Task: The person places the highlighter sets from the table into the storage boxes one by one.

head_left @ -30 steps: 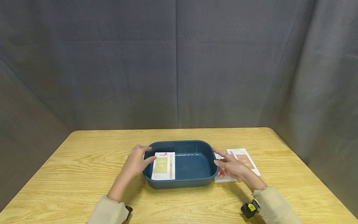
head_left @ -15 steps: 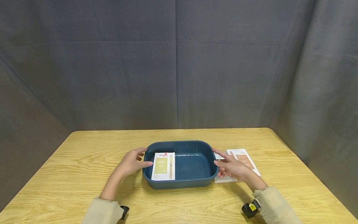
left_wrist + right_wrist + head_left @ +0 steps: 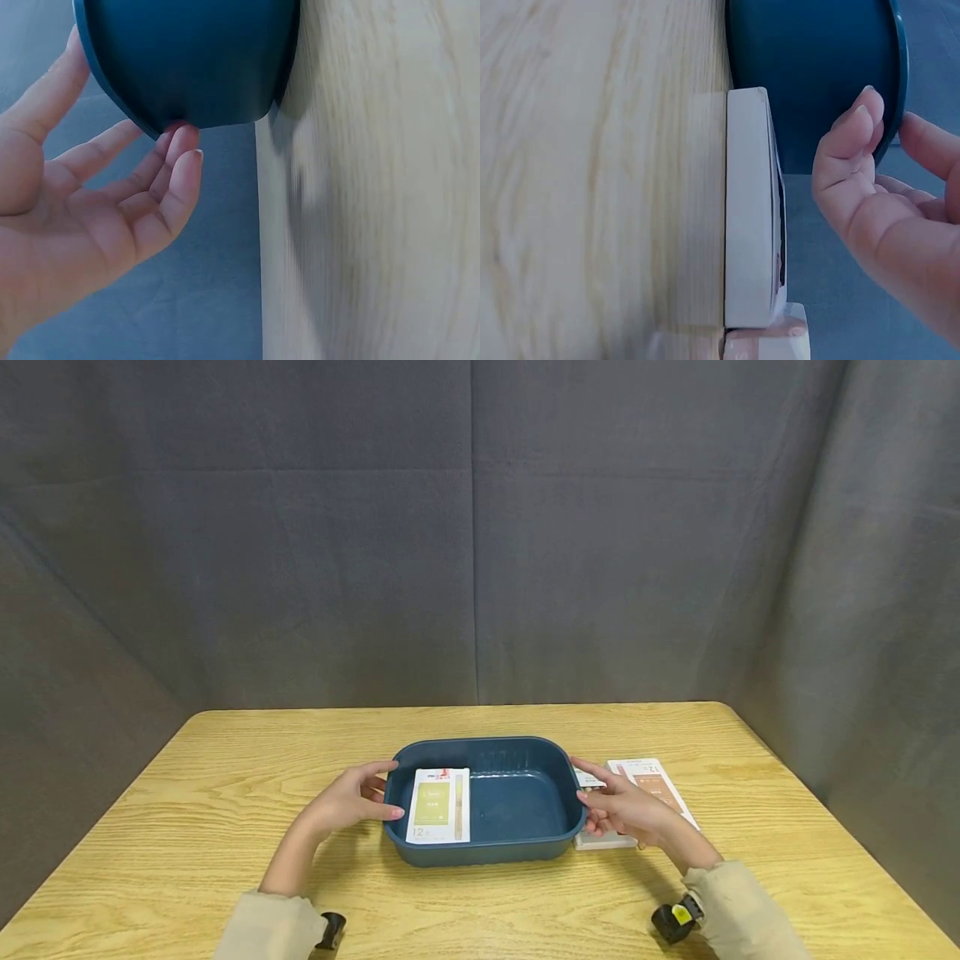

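Observation:
A dark blue plastic basin (image 3: pixel 517 852) with rounded corners sits in the middle of the wooden table. Inside its left half lies a flat white box (image 3: pixel 432 806) with a yellow-green panel and the number 12. My left hand (image 3: pixel 347 800) grips the basin's left end, thumb at the rim; the left wrist view shows its other fingers (image 3: pixel 184 169) curled against the outside wall. At the opposite end, my right hand (image 3: pixel 630 810) holds the rim between thumb and fingers. Curled fingertips (image 3: pixel 855 127) meet the outer wall in the right wrist view.
Right of the basin lies a white box (image 3: pixel 603 841), partly hidden under my right hand. Beside it is another white box (image 3: pixel 652 787) with an orange-brown panel, marked 12. Grey curtains (image 3: pixel 337 568) hang behind and at both sides of the table (image 3: pixel 247 777).
My left hand has drawn back leftward from over the basin and the box's edge to the left rim. My right hand has hardly moved, and the basin stays in about the same spot.

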{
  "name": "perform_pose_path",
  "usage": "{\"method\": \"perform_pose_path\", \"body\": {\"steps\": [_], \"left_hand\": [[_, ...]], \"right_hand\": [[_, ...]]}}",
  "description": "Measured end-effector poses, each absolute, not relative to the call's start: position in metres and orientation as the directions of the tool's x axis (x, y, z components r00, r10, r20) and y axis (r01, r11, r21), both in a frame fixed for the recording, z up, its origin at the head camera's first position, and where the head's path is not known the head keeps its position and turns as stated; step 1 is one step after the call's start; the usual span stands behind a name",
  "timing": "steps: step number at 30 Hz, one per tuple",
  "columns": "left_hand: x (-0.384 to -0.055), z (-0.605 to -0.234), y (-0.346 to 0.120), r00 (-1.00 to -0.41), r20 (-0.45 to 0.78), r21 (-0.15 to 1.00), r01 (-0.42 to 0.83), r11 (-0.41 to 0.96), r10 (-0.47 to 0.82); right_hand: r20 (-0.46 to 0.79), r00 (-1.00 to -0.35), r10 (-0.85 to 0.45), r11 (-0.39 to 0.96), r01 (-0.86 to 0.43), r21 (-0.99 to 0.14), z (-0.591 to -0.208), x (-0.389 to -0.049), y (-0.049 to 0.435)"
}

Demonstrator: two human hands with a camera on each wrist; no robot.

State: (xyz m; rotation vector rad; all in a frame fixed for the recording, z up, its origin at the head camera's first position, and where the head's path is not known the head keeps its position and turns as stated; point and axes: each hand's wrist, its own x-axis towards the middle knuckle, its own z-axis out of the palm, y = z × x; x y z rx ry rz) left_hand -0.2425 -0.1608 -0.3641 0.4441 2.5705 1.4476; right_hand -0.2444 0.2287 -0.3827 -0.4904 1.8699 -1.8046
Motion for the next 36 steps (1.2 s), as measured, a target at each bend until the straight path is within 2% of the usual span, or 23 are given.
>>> {"method": "perform_pose_path", "body": {"steps": [9, 21, 36], "left_hand": [[-0.245, -0.366, -0.162, -0.928, -0.003, 0.892, 0.166, 0.421, 0.372], [-0.250, -0.371, -0.167, -0.904, -0.055, 0.948, 0.086, 0.307, 0.423], [-0.251, -0.373, -0.169, -0.889, -0.078, 0.960, 0.055, 0.273, 0.451]], "right_hand": [[-0.092, -0.822, -0.562, 0.049, 0.077, -0.996, -0.381, -0.244, 0.237], [-0.098, -0.844, -0.527, 0.045, 0.087, -0.995, -0.374, -0.241, 0.249], [-0.055, -0.811, -0.583, 0.000, 0.068, -0.998, -0.376, -0.240, 0.271]]}}
